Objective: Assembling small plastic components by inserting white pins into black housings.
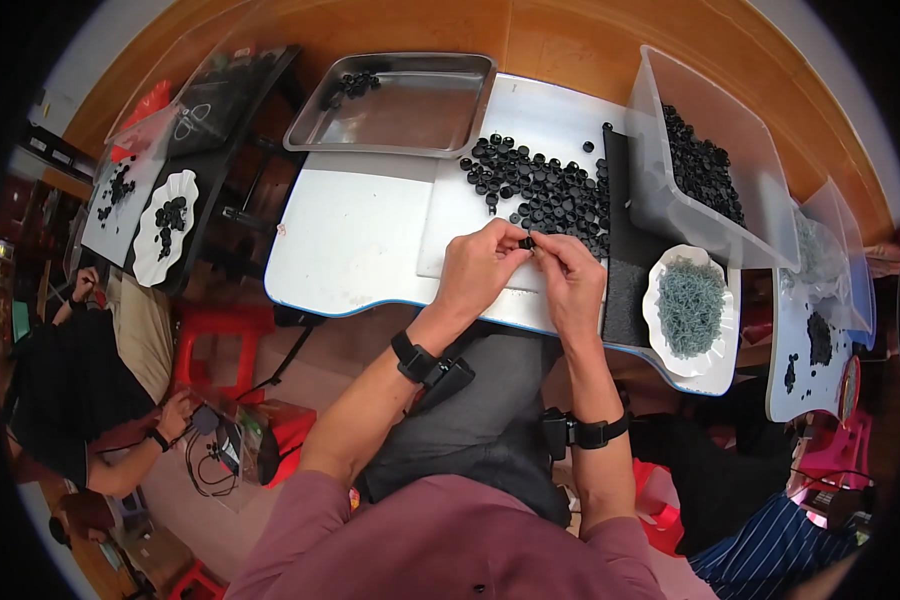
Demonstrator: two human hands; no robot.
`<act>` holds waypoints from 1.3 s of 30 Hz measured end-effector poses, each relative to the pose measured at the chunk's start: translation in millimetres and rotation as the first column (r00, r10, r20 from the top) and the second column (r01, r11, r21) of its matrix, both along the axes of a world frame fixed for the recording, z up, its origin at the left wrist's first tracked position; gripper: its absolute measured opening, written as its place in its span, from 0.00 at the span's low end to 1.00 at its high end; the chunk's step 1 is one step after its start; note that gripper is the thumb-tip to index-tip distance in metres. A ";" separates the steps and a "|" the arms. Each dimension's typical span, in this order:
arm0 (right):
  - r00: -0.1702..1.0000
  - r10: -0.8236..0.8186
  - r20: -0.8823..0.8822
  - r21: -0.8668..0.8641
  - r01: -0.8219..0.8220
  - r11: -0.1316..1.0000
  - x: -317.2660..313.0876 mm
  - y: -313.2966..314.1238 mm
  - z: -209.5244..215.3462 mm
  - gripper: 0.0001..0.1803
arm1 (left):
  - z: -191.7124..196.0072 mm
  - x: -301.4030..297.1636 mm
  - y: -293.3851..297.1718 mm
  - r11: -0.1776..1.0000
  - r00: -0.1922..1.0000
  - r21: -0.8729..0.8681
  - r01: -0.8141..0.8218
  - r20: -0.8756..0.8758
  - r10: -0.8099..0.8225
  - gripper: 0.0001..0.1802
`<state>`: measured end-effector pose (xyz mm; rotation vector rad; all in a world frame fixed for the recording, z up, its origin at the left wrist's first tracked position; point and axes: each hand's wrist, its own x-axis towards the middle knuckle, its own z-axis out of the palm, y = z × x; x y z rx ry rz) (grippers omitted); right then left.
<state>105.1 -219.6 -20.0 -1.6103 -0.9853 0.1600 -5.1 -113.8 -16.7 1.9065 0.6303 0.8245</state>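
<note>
Hands meet over white table (pixel 370 240): left hand (pixel 480 265), right hand (pixel 570 272) fingers jointly pinching small black part (pixel 526 242).

Both my forearms rise from the lower edge and converge over the white table (pixel 350 240), near its front edge. My left hand (pixel 480 262) is curled, thumb and forefinger pinched together. My right hand (pixel 570 272) mirrors it, fingertips meeting the left's. Each wrist carries a black strap with a small black unit. Sleeves are pushed above my elbows.
</note>
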 end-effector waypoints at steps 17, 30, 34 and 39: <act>0.959 0.063 0.278 -0.053 -0.050 0.997 -4.8 0.0 6.3 0.23 | -0.2 1.1 2.7 0.989 0.999 -0.141 -0.048 0.013 0.050 0.12; 0.987 0.086 0.138 -0.058 -0.079 0.995 -1.2 1.1 -0.9 0.24 | 0.4 2.0 2.4 0.984 0.998 -0.166 -0.060 0.016 0.064 0.13; 0.986 0.074 0.150 -0.075 -0.063 0.995 -0.6 1.6 -1.9 0.24 | -1.1 2.7 2.7 0.986 0.998 -0.157 -0.053 0.027 0.058 0.13; 0.990 0.080 0.117 -0.082 -0.071 0.994 -1.6 1.8 1.3 0.24 | 1.9 1.9 3.3 0.989 0.998 -0.141 -0.053 0.015 0.055 0.12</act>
